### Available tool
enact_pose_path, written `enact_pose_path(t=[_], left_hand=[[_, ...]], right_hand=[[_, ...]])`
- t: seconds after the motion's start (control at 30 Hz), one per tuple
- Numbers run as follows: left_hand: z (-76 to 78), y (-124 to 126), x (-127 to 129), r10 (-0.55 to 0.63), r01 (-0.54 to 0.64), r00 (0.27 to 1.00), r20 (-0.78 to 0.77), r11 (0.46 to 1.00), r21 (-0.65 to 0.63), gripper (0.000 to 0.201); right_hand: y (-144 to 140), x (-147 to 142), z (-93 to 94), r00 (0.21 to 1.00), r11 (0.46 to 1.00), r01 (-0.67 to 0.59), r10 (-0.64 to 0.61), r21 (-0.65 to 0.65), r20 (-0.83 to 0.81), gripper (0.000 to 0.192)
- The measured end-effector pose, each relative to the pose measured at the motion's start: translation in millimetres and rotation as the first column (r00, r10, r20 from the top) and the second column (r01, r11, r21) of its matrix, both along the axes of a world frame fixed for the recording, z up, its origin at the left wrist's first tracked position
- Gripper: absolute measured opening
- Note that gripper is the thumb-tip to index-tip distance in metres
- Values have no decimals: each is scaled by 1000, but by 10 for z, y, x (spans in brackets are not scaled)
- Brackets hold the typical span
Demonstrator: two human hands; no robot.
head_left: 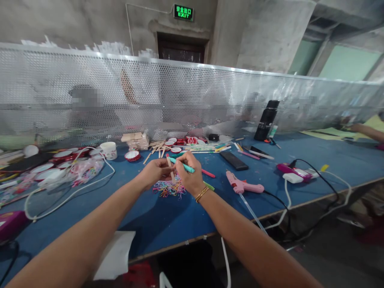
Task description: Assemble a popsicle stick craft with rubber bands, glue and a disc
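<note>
Between the fingers of my left hand (pixel 156 173) is a wooden craft stick (pixel 171 170) with a reddish upper tip, held upright. My right hand (pixel 189 171) grips a turquoise marker (pixel 186 165), its front end close to the top of the stick. Whether the marker touches the stick I cannot tell. Just beneath both hands lies a tangled heap of colourful threads (pixel 170 189). A red marker (pixel 208 173) rests to the right of my right hand, and a green one (pixel 209 185) shows partly behind my wrist.
To the right lie a pink glue gun (pixel 242 185) with its cord, a black phone (pixel 234 160) and a purple power strip (pixel 294 172). A black bottle (pixel 266 121) stands near the perforated metal screen (pixel 192 92). Leftward are a paper cup (pixel 109 151), bottle caps (pixel 132 155) and a white cable.
</note>
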State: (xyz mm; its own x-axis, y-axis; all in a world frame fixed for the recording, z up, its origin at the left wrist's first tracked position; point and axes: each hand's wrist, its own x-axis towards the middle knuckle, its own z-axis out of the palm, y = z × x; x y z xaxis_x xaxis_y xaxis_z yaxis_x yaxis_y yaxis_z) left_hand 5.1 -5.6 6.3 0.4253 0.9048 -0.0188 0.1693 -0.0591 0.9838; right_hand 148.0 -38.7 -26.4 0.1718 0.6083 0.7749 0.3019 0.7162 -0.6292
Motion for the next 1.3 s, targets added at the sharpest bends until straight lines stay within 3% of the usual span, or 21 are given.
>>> enact_pose_path(t=[0.17,0.87,1.3], left_hand=[[8,-8,7,-13,13,1000,-10,1000,7,36],[11,-16,15,-2,3,1000,-16,1000,18,35],[26,-20,9,-1,1,1000,-20,999,32,35]], right_hand=[[1,11,18,996,997,70,-71,15,48,11],[18,20,16,988,992,124,-121,-26,94,11],[-2,12,22,994,997,75,-73,-26,77,12]])
